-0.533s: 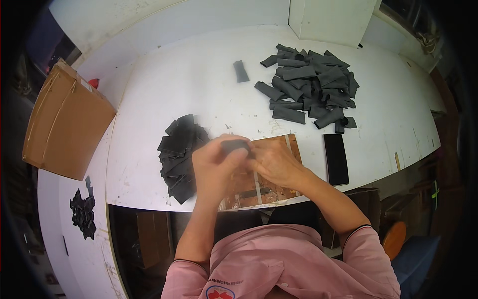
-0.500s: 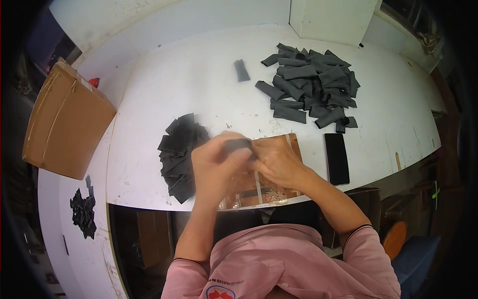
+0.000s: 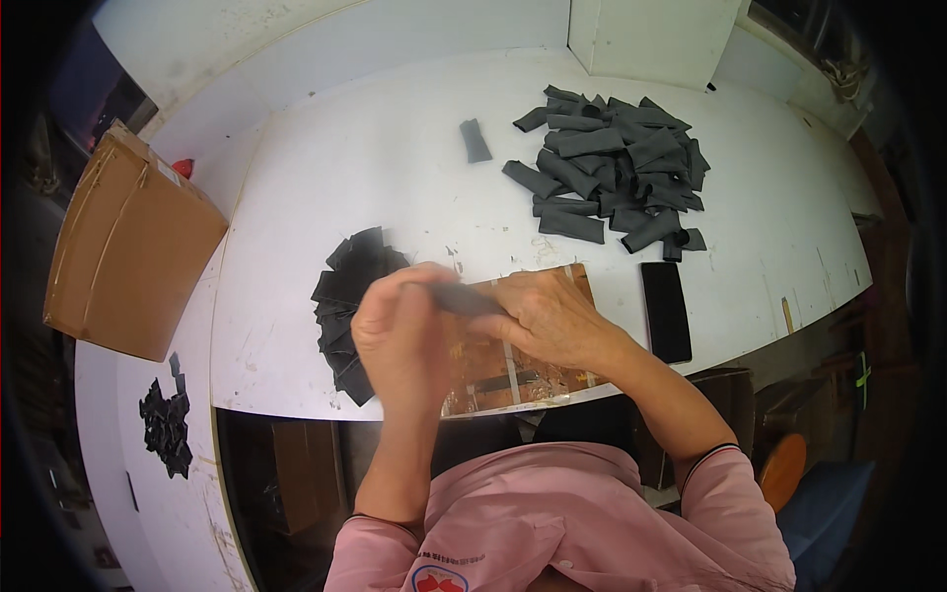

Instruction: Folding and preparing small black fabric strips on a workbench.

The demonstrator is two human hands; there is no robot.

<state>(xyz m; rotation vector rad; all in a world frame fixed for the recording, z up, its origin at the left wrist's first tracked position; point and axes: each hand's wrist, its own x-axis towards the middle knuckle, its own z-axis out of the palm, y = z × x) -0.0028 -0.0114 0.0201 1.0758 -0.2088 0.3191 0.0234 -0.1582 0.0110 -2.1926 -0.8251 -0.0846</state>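
Note:
A dark grey fabric tube [image 3: 462, 299] is stretched between my two hands above the worktable. Its left end is in the closed fingers of my left hand [image 3: 397, 331], which is smeared by motion. My right hand [image 3: 554, 314] pinches the other end, thumb underneath. Below them lies a brown cardboard sheet [image 3: 483, 373] with strips of tape, at the table's near edge. Beside my left hand is a heap of flat black fabric pieces [image 3: 343, 321], partly covered by that hand. Farther off at the right sits a pile of grey fabric tubes [image 3: 597, 143].
One lone grey tube [image 3: 475, 141] lies left of the pile. A black phone-like slab [image 3: 667, 313] rests right of the cardboard sheet. An open cardboard box [image 3: 133, 252] stands at the left, with a small black fabric heap [image 3: 166, 429] nearer on the side table.
My left hand has moved left, away from my right hand, and more of the grey tube shows between them. My right hand has shifted only slightly.

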